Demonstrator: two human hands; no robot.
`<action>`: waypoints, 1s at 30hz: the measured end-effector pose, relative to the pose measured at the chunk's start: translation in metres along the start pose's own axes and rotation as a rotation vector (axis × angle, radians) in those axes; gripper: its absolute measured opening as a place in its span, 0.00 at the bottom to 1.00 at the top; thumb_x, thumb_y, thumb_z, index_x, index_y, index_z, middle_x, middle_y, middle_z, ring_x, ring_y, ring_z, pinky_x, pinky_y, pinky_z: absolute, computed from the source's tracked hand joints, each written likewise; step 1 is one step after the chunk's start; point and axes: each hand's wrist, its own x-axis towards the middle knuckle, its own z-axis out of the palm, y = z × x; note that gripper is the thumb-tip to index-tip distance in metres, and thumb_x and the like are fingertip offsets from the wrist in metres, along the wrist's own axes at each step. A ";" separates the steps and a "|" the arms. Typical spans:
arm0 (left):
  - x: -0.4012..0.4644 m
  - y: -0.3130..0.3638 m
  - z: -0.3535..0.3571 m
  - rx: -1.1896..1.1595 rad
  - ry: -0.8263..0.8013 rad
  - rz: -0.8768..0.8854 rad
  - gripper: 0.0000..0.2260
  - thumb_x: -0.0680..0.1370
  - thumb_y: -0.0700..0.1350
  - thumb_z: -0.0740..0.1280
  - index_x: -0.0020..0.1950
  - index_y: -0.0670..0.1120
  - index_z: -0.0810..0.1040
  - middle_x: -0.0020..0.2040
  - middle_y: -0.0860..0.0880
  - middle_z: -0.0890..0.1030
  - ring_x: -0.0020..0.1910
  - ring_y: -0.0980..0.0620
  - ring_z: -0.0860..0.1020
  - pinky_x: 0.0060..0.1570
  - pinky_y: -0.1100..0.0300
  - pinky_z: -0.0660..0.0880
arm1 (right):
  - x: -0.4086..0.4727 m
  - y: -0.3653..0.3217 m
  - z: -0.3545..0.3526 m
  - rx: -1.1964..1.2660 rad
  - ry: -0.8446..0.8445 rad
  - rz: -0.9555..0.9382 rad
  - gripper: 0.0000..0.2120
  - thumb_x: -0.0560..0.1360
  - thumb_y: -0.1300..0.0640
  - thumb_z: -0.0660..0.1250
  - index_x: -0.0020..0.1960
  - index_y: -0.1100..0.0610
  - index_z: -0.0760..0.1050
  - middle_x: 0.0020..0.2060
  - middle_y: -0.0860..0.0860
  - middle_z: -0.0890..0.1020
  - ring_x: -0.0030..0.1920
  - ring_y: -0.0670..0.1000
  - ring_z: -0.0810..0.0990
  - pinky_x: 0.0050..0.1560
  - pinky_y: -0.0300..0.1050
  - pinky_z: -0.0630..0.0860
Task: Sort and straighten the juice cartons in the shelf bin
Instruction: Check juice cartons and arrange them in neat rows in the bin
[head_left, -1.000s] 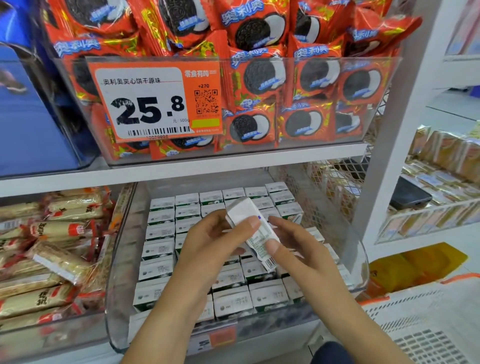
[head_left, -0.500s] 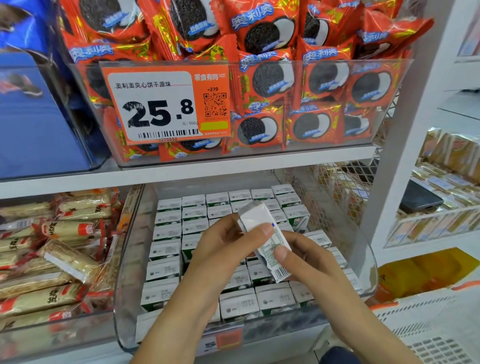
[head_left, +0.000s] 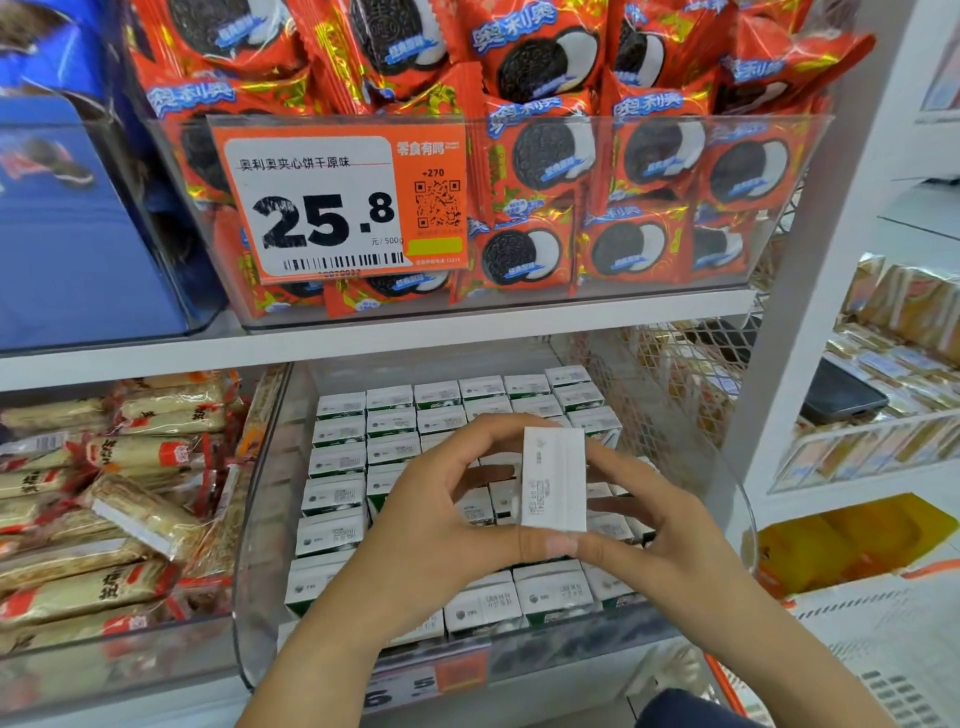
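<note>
A small white juice carton (head_left: 554, 478) is held upright above the clear shelf bin (head_left: 270, 519), its printed top face towards me. My left hand (head_left: 441, 519) grips it from the left, fingers arched over its top and thumb under its bottom edge. My right hand (head_left: 660, 535) grips it from the right, thumb at its lower edge. Below, several white-and-green cartons (head_left: 337, 462) stand in neat rows in the bin; those under my hands are hidden.
A bin of red cookie packs (head_left: 639, 171) with an orange price tag (head_left: 337, 208) sits on the shelf above. Wrapped beige snack bars (head_left: 104, 499) fill the left bin. A white wire rack (head_left: 857, 457) and white basket (head_left: 883, 649) stand at right.
The carton has been turned from a tilt to upright and shifted slightly right. My left hand's fingers now arch over its top. The camera moved closer and a little left.
</note>
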 end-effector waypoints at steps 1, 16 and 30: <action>0.000 0.000 0.000 0.005 -0.002 0.011 0.26 0.63 0.50 0.79 0.59 0.58 0.77 0.58 0.56 0.81 0.61 0.54 0.77 0.59 0.62 0.73 | -0.001 0.000 0.000 -0.010 0.013 -0.016 0.29 0.65 0.47 0.72 0.65 0.38 0.69 0.58 0.35 0.78 0.61 0.39 0.75 0.59 0.35 0.73; 0.002 -0.008 -0.007 -0.259 -0.001 -0.186 0.27 0.64 0.40 0.76 0.61 0.52 0.77 0.55 0.51 0.83 0.55 0.54 0.81 0.47 0.64 0.77 | -0.008 -0.006 0.007 -0.282 0.234 -0.106 0.22 0.64 0.41 0.71 0.57 0.34 0.72 0.49 0.34 0.77 0.55 0.38 0.74 0.50 0.25 0.69; 0.002 -0.014 -0.001 0.066 0.022 -0.077 0.30 0.66 0.36 0.78 0.56 0.66 0.73 0.53 0.58 0.82 0.52 0.55 0.80 0.49 0.65 0.76 | -0.011 0.004 -0.006 -0.751 0.459 -0.510 0.28 0.66 0.48 0.74 0.63 0.51 0.69 0.56 0.50 0.71 0.54 0.50 0.73 0.47 0.46 0.78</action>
